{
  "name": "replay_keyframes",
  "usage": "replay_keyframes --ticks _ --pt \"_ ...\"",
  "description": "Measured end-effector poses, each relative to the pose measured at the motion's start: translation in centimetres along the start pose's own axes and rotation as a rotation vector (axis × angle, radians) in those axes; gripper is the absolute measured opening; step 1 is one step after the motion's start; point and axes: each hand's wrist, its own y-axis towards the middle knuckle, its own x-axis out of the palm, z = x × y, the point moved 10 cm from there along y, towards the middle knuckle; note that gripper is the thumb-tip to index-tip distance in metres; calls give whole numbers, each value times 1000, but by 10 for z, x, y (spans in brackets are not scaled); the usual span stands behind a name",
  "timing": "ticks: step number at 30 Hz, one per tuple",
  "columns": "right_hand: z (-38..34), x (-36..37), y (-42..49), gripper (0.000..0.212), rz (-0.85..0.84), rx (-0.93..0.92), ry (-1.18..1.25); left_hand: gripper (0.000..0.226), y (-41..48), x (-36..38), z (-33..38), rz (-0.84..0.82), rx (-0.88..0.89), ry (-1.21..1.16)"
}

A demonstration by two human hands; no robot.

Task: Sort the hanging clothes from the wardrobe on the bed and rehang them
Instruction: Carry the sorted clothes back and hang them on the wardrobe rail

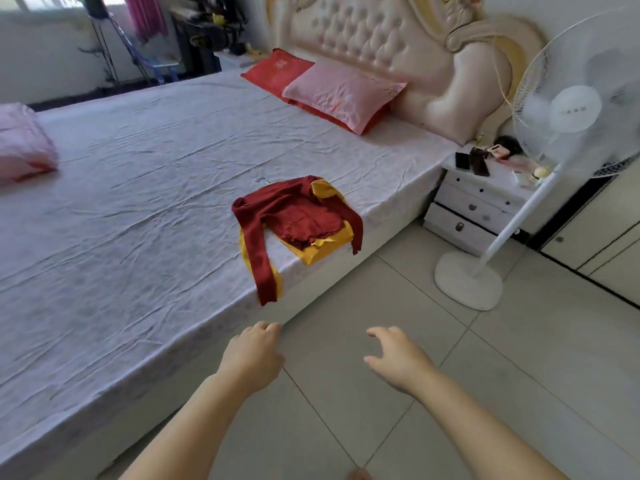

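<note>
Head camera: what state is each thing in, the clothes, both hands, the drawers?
Red sweater, lying on the yellow top at the edge of the bed, one sleeve hanging over.
Yellow top, flat beneath the red sweater.
Hanger, hook showing at the sweater's collar.
Left hand, empty, fingers loosely curled.
Right hand, empty, fingers spread.
Drawers, closed.

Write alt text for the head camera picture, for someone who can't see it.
A dark red sweater lies over a yellow garment near the edge of a bed, a hanger hook showing above them. The person's left hand and right hand reach toward them, holding nothing. Pillows lie by the headboard; a white fan stands beside a nightstand.
</note>
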Motion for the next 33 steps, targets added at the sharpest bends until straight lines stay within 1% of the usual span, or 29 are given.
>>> replay_keyframes --ticks 7,12,16,18,21,23,30,33 --pt "-4 -59 112 53 -73 -104 -35 48 82 -41 20 20 -111 -59" --pt "-16 -84 199 53 -113 -146 -66 36 161 -61 8 27 -161 -130" --pt "-39 -109 279 54 -119 -169 -93 25 240 -81 -15 32 -201 -139" --pt "-53 -124 320 55 -138 -177 -115 31 279 -95 -27 35 -219 -166" --pt "-77 -148 374 54 -162 -200 -173 48 332 -119 -40 39 -230 -165" --pt "-96 -163 409 53 -163 -219 -190 52 363 -138 -50 54 -234 -155" --pt "-153 -186 529 55 -242 -301 -244 52 448 -176 -90 60 -310 -212" --pt "-186 -188 591 54 -278 -378 -295 54 484 -185 -114 66 -387 -249"
